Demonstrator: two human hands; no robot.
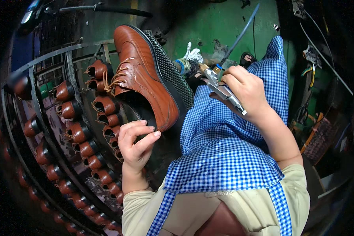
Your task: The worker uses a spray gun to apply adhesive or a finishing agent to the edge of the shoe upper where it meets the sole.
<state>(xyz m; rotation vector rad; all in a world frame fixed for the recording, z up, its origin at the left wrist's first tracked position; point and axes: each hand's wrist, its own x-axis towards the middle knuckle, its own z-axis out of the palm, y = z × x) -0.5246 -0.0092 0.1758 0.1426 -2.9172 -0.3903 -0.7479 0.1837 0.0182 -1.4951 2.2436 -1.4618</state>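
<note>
A glossy brown lace-up shoe (145,74) with tan laces and a dark sole lies tilted in front of me, its toe pointing away. My left hand (137,139) pinches the rim of its heel between thumb and fingers. In my right hand (246,86) is a metal spray gun (223,89), with my fingers wrapped round its body. A grey-blue hose (240,37) runs up from the gun's brass fitting. The gun is apart from the shoe, over my lap. Behind the shoe's sole is a dark mesh-textured surface (167,65).
On the left, a curved metal rack (69,59) carries rows of similar brown shoes (78,131). My blue checked apron (220,157) covers my lap. A white crumpled cloth or glove (192,53) sits beyond the shoe. Cables and a green panel (204,23) lie farther off.
</note>
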